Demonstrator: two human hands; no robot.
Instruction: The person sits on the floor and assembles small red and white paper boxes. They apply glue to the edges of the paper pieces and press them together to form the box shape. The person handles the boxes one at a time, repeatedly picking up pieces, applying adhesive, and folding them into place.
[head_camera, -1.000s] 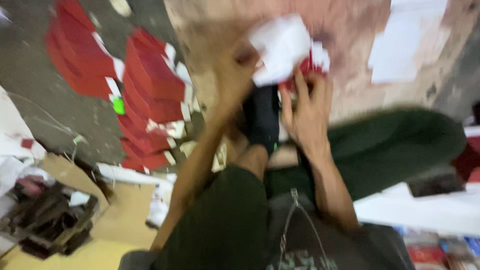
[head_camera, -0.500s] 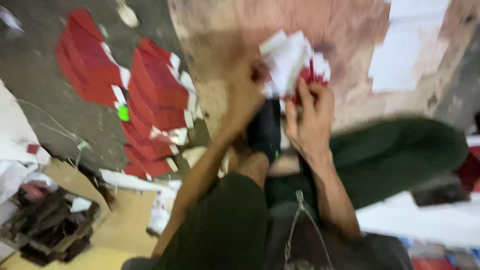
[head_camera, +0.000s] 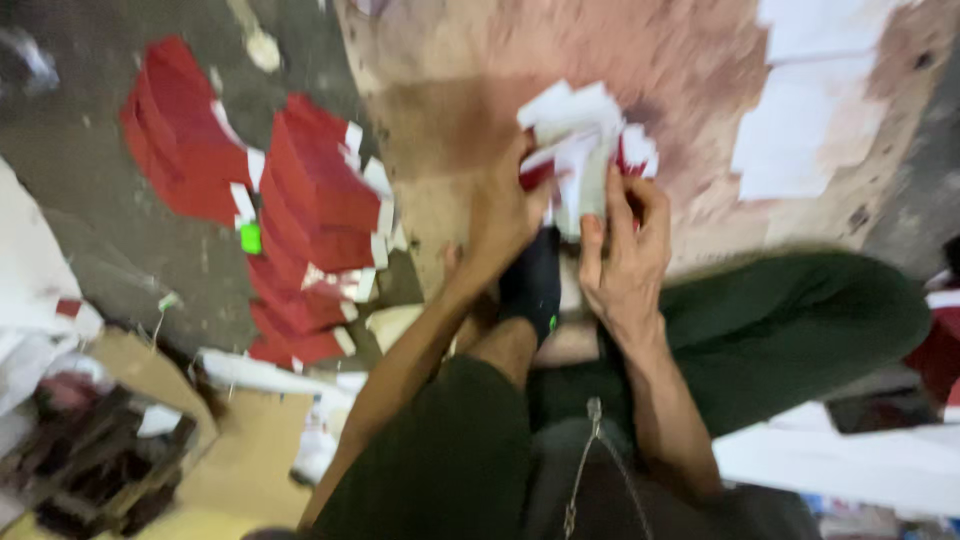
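Note:
Both of my hands hold a folded white and red paper piece (head_camera: 580, 150) above a pinkish brown board (head_camera: 480, 90) on the floor. My left hand (head_camera: 505, 205) grips its left side with the fingers curled on it. My right hand (head_camera: 625, 250) pinches its right side, thumb and fingers pressed on the paper. I sit cross-legged in dark green trousers (head_camera: 800, 330), and a black sock (head_camera: 532, 285) shows just below my hands. The picture is blurred.
Rows of overlapping red paper pieces (head_camera: 310, 215) with white flaps lie on the grey floor at the left. White sheets (head_camera: 810, 110) rest on the board at the upper right. An open cardboard box (head_camera: 110, 450) with dark things sits at the lower left.
The paper piece has gone from a flatter white sheet to a narrower folded shape, and my hands have closed in tighter on it. The view has shifted slightly.

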